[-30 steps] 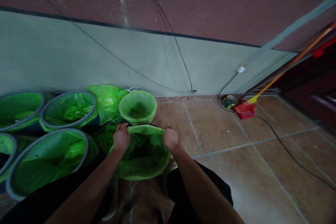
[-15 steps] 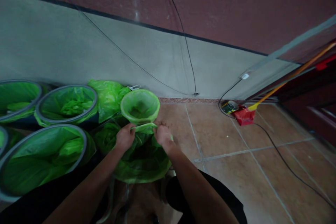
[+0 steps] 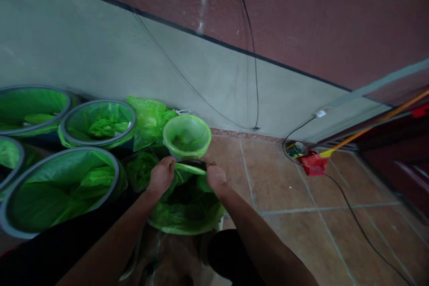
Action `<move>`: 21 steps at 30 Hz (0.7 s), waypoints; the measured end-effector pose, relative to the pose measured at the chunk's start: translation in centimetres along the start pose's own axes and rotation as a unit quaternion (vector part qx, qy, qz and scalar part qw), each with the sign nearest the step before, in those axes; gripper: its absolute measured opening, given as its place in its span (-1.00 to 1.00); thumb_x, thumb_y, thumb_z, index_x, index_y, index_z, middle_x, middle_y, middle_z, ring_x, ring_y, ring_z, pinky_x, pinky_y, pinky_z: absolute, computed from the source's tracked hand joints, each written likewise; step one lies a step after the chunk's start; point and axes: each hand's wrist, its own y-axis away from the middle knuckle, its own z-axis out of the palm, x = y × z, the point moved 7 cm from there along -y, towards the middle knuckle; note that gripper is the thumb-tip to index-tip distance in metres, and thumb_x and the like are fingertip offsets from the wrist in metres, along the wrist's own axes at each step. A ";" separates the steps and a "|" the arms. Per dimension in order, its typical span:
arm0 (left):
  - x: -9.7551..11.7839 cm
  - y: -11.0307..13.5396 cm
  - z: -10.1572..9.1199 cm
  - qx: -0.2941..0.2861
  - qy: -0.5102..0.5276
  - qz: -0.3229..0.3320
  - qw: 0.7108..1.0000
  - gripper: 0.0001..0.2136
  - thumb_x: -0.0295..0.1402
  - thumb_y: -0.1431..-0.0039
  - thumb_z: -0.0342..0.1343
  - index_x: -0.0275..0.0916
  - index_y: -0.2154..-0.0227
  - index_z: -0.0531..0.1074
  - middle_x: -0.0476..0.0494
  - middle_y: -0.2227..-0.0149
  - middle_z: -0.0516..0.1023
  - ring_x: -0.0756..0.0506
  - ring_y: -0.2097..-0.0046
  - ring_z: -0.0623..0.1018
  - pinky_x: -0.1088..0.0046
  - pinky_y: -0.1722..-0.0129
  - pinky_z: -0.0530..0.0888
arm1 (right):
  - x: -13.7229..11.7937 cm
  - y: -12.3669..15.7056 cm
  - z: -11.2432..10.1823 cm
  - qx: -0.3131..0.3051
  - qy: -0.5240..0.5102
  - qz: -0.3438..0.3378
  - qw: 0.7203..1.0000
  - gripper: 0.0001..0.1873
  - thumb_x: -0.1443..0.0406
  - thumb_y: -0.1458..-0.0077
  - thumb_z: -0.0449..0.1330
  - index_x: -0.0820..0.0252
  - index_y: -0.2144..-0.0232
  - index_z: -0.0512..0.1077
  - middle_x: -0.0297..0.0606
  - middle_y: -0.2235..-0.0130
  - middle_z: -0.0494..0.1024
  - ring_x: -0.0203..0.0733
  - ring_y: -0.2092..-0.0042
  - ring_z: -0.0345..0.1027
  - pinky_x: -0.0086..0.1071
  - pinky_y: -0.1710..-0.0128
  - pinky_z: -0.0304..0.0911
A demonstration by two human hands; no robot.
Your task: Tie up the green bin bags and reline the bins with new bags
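Note:
Directly in front of me stands a bin lined with a green plastic bag (image 3: 187, 221). My left hand (image 3: 162, 174) is closed on the bag's far edge. A short way to the right, my right hand (image 3: 216, 176) grips the same edge. Between them the plastic is stretched into a taut, folded strip. Just beyond that strip a dark curved rim (image 3: 193, 161) shows. The bottom inside the bag is too dark to make out. Close behind my hands is a smaller bin (image 3: 187, 136) with a pale green liner.
Several grey-rimmed bins with green liners stand at the left, including a large one (image 3: 117, 174). A stuffed green bag (image 3: 147, 116) leans by the wall. To the right are a red dustpan (image 3: 314, 164), a can (image 3: 296, 149) and a black cable (image 3: 348, 210) across the tiled floor.
The strip of bag between my hands is now lower and tilted, and the dark rim has come into view behind it. Both hands keep their grip. The view has tilted slightly.

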 end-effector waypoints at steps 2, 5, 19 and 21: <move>0.2 0.0 0.5 -0.005 0.008 0.001 1.000 -0.77 -0.43 -0.23 -0.06 -0.22 0.17 0.49 -0.16 0.10 0.62 -0.13 0.07 0.59 0.39 -0.02 0.44 | -0.2 0.5 -0.1 -0.016 0.004 0.002 1.000 -0.50 0.34 0.03 0.34 0.33 -0.01 0.46 0.08 0.05 0.57 0.11 0.05 0.50 -0.20 0.12 0.38; 0.7 0.0 1.5 -0.017 0.031 0.018 0.999 -0.73 -0.42 -0.23 -0.03 -0.21 0.08 0.49 -0.16 0.04 0.62 -0.14 0.00 0.58 0.37 -0.09 0.42 | -1.7 0.3 -1.1 0.018 -0.029 -0.064 0.997 -0.19 0.17 0.21 0.47 0.25 -0.11 0.38 0.04 -0.06 0.49 0.14 -0.08 0.40 -0.14 -0.02 0.31; -1.5 -2.4 1.7 -0.039 0.086 -0.039 0.995 -0.78 -0.33 -0.22 0.02 -0.20 0.19 0.55 -0.12 0.17 0.67 -0.10 0.14 0.62 0.42 0.07 0.47 | 1.6 -5.2 0.2 0.058 -0.345 -0.066 0.935 -0.74 0.25 -0.20 0.12 0.20 0.34 0.60 -0.29 0.33 0.64 -0.27 0.31 0.47 -0.46 0.25 0.32; -1.6 -3.1 2.1 -0.043 0.051 -0.061 0.996 -0.77 -0.33 -0.23 0.02 -0.22 0.19 0.56 -0.15 0.17 0.67 -0.12 0.15 0.62 0.41 0.09 0.47 | 2.1 -6.1 0.5 0.062 -0.338 -0.040 0.938 -0.76 0.24 -0.19 0.15 0.19 0.34 0.60 -0.27 0.30 0.65 -0.26 0.30 0.48 -0.46 0.24 0.32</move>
